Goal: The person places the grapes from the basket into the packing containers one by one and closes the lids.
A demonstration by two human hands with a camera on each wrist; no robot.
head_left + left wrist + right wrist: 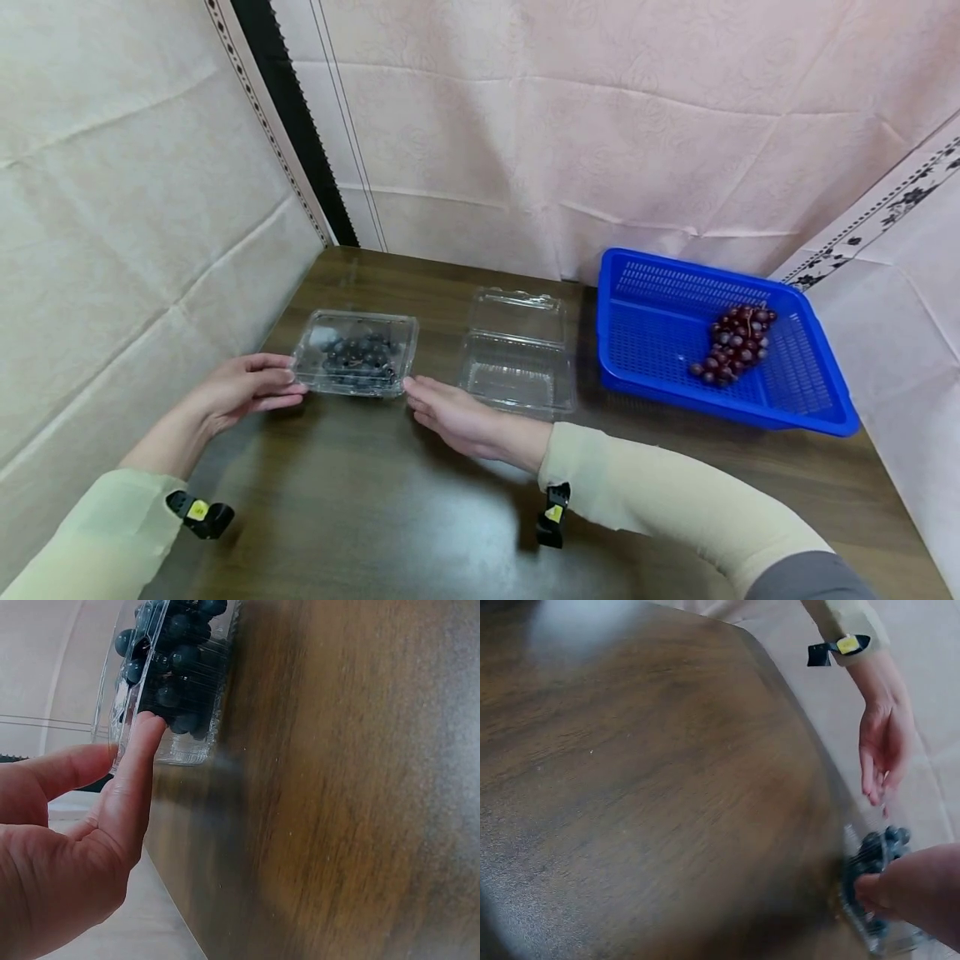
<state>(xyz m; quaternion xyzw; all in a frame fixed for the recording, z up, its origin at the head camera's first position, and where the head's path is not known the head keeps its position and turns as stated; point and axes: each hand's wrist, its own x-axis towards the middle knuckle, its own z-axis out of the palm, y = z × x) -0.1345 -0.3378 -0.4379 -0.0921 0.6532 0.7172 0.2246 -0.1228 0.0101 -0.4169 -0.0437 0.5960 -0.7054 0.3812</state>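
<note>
A clear plastic clamshell box (356,321) with dark grapes (362,354) inside stands on the table at the left, its lid down. My left hand (238,387) is at the box's left side, and the left wrist view has its thumb (86,766) and straight fingers (139,761) touching the box near a corner. On the other side, my right hand (457,415) rests its extended fingertips against the right front corner. The right wrist view also catches both hands around the box, somewhat blurred.
Just right of it lies a second clear clamshell box (517,379), lid folded back. Farther right, a blue plastic basket (645,350) contains a bunch of red grapes (735,343). Pale cloth (465,142) hangs behind and beside the wooden table (360,500).
</note>
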